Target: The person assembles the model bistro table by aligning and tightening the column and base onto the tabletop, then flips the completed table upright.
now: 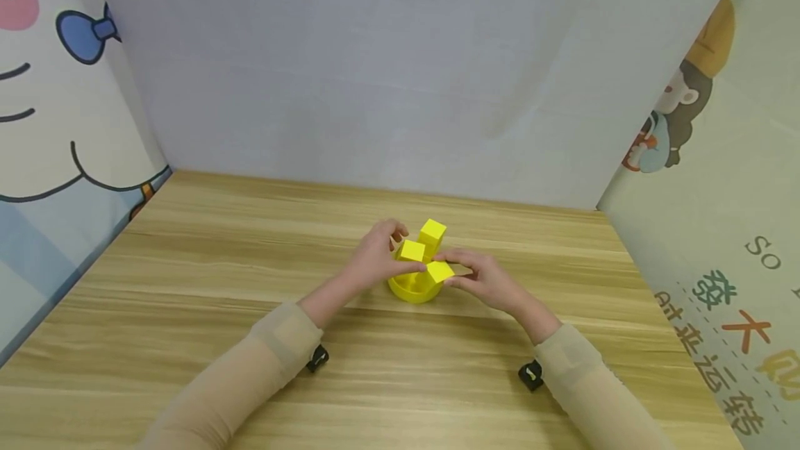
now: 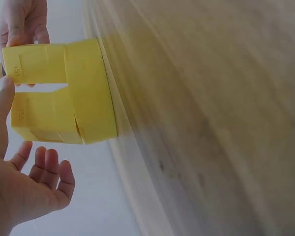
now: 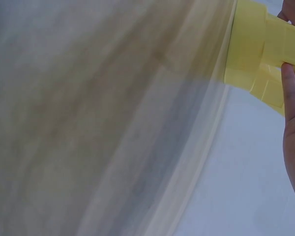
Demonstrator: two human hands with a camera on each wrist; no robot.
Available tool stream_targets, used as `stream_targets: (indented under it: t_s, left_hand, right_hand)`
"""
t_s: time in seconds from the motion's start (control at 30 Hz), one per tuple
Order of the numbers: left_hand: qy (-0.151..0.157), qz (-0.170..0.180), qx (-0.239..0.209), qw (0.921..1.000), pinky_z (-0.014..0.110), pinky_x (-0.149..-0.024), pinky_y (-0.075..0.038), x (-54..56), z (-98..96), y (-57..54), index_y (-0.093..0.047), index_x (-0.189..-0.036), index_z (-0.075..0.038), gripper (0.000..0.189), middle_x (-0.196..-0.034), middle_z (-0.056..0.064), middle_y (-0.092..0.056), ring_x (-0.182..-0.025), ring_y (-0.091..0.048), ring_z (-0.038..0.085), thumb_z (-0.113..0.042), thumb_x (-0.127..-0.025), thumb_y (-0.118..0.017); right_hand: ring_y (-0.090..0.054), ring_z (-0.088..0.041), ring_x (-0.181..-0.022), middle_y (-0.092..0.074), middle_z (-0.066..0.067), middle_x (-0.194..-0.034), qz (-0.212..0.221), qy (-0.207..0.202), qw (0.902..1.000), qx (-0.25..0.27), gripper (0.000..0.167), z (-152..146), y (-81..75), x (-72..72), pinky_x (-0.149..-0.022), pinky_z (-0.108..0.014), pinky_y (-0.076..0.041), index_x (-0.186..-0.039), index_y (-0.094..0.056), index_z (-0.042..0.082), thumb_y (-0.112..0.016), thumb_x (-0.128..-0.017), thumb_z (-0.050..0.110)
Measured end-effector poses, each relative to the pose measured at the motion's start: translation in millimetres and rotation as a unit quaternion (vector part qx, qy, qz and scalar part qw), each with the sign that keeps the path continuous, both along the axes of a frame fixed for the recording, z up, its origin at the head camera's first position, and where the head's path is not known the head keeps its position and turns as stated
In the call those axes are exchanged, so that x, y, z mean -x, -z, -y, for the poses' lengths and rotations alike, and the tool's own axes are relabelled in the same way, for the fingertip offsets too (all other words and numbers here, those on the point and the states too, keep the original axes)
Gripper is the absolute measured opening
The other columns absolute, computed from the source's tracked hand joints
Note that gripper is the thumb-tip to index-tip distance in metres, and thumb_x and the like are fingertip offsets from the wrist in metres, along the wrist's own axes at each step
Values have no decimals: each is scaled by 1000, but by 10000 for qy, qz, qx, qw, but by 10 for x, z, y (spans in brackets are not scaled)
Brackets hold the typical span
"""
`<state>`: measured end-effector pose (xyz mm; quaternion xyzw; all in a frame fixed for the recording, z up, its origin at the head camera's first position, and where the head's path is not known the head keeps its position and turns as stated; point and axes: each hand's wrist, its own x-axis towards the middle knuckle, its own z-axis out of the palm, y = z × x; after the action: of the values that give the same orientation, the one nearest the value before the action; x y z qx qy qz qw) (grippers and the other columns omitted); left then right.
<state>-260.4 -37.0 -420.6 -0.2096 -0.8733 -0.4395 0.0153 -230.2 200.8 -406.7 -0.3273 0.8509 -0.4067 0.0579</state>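
A round yellow container point(image 1: 415, 294) stands on the table with several tall yellow blocks upright in it. My right hand point(image 1: 487, 285) pinches the front-right yellow block point(image 1: 440, 272) between thumb and fingers near its top. On the other side, my left hand point(image 1: 371, 257) reaches around the left yellow block point(image 1: 412, 251), its thumb stretched to the top edge of the pinched block. In the left wrist view, the other left fingers point(image 2: 51, 167) are loosely bent beside the left block. Behind these stands a third yellow block point(image 1: 432, 231). Raised numbers mark the blocks' sides.
The wood-grain table point(image 1: 250, 242) extends around the container on all sides. A pale curtain point(image 1: 375, 89) hangs along its back edge, and printed cloths point(image 1: 700, 228) flank it. Black wrist cameras point(image 1: 531, 375) sit under both sleeves.
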Motion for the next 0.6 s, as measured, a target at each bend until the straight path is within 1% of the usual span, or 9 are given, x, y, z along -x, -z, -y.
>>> stream_targets:
  t_s: [0.07,0.13,0.2,0.4,0.6]
  left_hand:
    - [-26,-146,44,9999,29,-71,-46,6,4,10,-53,-109,-9,60,-100,5,-50,-87,-50,23,-44,-69,-82]
    - [4,-269,92,9996,28,-69,-45,17,11,20,-53,-104,-11,54,-98,5,-50,-84,-48,22,-42,-70,-81]
    - [74,-339,139,9993,28,-68,-44,25,20,22,-53,-102,-13,50,-96,4,-50,-82,-48,20,-40,-70,-81]
    - [293,-554,392,9973,27,-67,-44,36,43,10,-53,-103,-12,46,-96,2,-52,-80,-48,19,-37,-74,-80]
    - [648,-900,742,9911,25,-68,-47,35,47,-20,-57,-112,-11,43,-107,4,-55,-82,-53,19,-31,-80,-76]
  right_hand:
    - [-50,-32,-124,-53,-16,-134,-13,-31,10000,32,37,-6,6,4,-86,-30,-53,-126,-58,5,-62,-89,11]
    - [-49,-30,-124,-53,-15,-135,-10,-63,9999,103,38,-40,84,55,-86,-30,-53,-127,-58,7,-62,-89,14]
    - [-49,-31,-124,-53,-16,-135,2,-67,9999,104,39,-40,85,56,-86,-30,-52,-127,-58,6,-62,-89,14]
    - [-49,-31,-124,-52,-17,-135,43,-90,9999,135,38,-42,97,68,-86,-30,-53,-127,-58,9,-62,-89,15]
    - [-49,-30,-125,-52,-16,-135,30,-122,9998,124,40,-42,87,61,-86,-29,-52,-128,-57,6,-62,-89,15]
